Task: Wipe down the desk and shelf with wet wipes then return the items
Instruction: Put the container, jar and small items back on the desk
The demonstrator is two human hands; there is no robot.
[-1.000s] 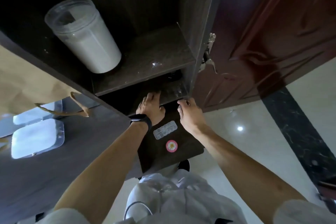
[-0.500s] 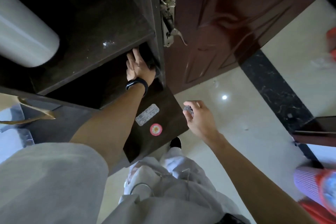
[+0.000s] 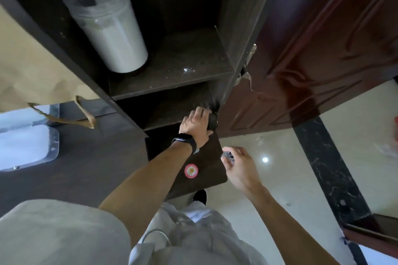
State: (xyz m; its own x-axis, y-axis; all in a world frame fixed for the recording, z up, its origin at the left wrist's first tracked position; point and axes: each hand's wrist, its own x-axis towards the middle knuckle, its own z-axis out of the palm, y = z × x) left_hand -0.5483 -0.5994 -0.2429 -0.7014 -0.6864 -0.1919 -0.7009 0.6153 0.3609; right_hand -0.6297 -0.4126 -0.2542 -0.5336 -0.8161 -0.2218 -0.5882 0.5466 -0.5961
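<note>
The dark shelf unit has an upper board [image 3: 183, 64] and a lower board [image 3: 170, 109]. My left hand [image 3: 195, 123], with a black wristband, is at the lower board's front right corner. Its fingers curl round a dark rounded object [image 3: 212, 121] there. My right hand [image 3: 239, 166] hovers over the floor, right of a dark panel [image 3: 206, 157] with a round pink sticker. It pinches a small grey crumpled thing [image 3: 228, 155]; what it is I cannot tell. A white lidded tumbler [image 3: 109, 28] stands on the upper board. The dark desk [image 3: 75, 157] lies to the left.
A wet wipes pack [image 3: 23, 146] lies on the desk at far left, beside a brown paper bag [image 3: 32, 71] with handles. A reddish wooden door [image 3: 323, 49] with a metal handle [image 3: 247, 75] stands right of the shelf. Pale tiled floor [image 3: 280, 178] lies below.
My left hand went into the lower shelf, then drew back to its front right corner, holding the dark object. My right hand left the panel edge and moved right, holding the grey thing.
</note>
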